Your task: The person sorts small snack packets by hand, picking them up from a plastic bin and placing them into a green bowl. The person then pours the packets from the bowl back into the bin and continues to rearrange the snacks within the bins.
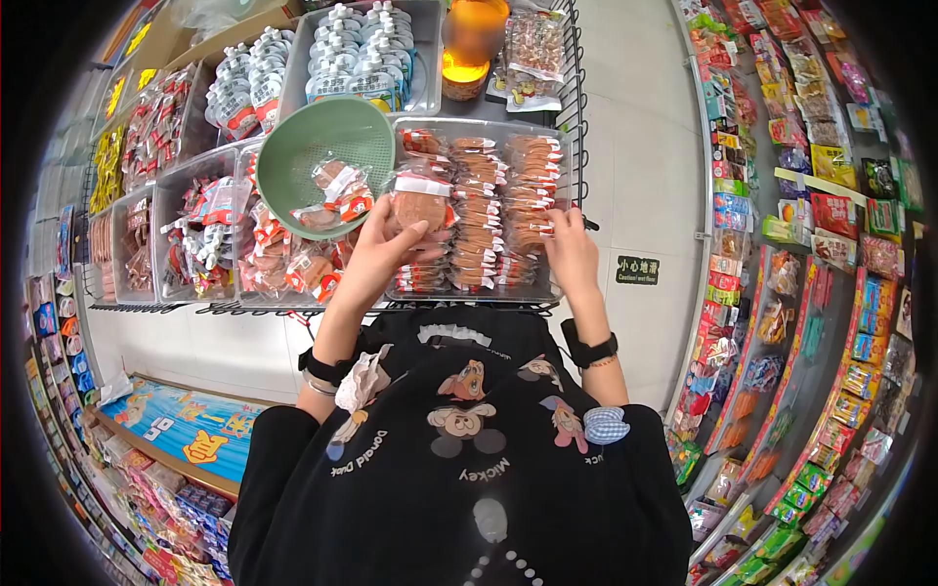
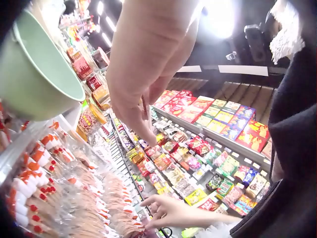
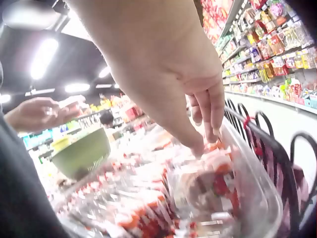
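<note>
I stand at a wire rack of clear bins full of wrapped snacks. My left hand [image 1: 391, 242] grips a round reddish meat packet [image 1: 420, 207] over the near bin [image 1: 562, 137]. A green bowl [image 1: 293, 137] with a few packets in it sits just left of that hand, seen from below in the left wrist view as the bowl [image 2: 34, 69]. My right hand [image 1: 557, 230] reaches into the bin's right row, its straight fingertips [image 3: 208, 131] touching the stacked packets [image 3: 208, 173]. In the right wrist view the left hand [image 3: 37, 114] holds its packet beyond the bowl [image 3: 81, 151].
More clear bins [image 1: 186, 234] of red and white packets fill the rack to the left and behind. A black wire edge [image 1: 576, 107] bounds the rack on the right. Snack shelves [image 1: 801, 244] line the aisle at right, and lower shelves [image 1: 117, 459] stand at left.
</note>
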Action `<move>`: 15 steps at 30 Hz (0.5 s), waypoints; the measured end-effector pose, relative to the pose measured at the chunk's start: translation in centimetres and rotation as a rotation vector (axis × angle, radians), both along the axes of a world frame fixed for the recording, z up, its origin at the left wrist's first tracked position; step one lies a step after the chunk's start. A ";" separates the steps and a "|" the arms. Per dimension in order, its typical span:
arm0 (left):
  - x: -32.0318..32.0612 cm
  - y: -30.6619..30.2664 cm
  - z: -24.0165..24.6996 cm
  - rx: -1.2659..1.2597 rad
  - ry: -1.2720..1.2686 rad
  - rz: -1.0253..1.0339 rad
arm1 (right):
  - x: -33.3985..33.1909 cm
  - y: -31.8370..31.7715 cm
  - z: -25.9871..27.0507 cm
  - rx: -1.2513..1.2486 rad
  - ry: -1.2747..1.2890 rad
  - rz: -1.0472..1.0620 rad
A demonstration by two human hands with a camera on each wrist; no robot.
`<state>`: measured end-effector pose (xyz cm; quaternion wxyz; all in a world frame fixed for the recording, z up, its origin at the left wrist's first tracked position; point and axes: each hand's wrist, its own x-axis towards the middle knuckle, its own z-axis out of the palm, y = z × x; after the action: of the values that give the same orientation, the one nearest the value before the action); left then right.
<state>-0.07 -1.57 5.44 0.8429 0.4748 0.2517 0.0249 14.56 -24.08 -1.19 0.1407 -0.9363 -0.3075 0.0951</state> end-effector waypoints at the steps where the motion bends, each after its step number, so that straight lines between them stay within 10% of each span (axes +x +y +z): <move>1: 0.1 -0.1 0.2 0.035 0.008 -0.047 | 0.1 0.1 1.2 0.178 0.055 0.000; 5: 0.6 -0.8 -1.1 0.203 -0.051 -0.155 | -0.4 2.5 6.7 0.587 0.453 -0.002; 15: 1.2 -1.6 -0.3 0.460 -0.025 -0.201 | -2.4 4.5 7.2 0.630 0.756 0.018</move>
<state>1.13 -3.19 5.15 0.7138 0.6767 0.1805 0.0032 12.18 -19.57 6.01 0.5181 -0.7453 -0.2569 0.3319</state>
